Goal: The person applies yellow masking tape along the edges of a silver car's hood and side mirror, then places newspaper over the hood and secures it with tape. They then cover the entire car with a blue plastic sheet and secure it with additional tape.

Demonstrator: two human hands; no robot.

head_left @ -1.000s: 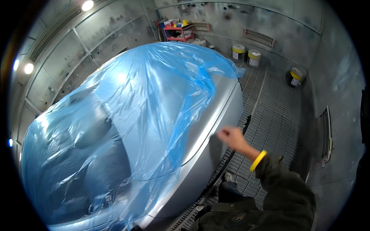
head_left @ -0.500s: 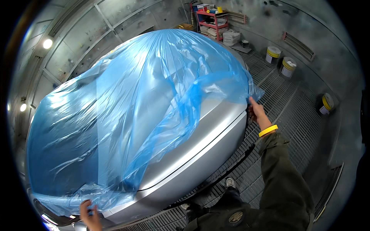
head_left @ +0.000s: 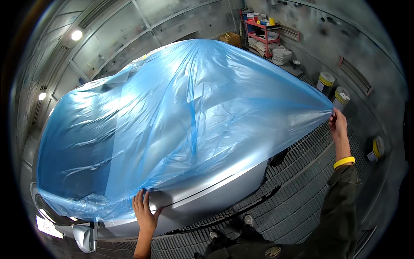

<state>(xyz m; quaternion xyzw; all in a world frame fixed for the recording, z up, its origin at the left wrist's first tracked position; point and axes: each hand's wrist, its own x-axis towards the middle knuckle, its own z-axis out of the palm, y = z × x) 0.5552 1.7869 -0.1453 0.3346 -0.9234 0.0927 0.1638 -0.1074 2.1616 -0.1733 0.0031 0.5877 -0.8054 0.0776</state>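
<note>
A wide sheet of blue translucent plastic film (head_left: 159,116) lies draped and creased over a silver car (head_left: 228,196). At the right, my right hand (head_left: 339,124), wearing a yellow wristband, pinches the film's edge and holds it out past the car's side, so that part stretches taut to a point. My left hand (head_left: 145,212) is at the film's lower edge, fingers extended and apart against the film and body panel. Below the film's hem a strip of silver bodywork is bare. The car's side mirror (head_left: 84,237) sticks out at the lower left.
Metal grating (head_left: 297,196) forms the floor beside the car, and my shoes stand on it. Yellow-banded paint cans (head_left: 376,148) line the right wall. A red shelf cart (head_left: 262,36) holds supplies at the back, near a cardboard box (head_left: 230,39).
My right hand has moved right and outward, pulling the film's edge off the car's side and smoothing its folds. My left hand has moved right and up onto the film's lower edge.
</note>
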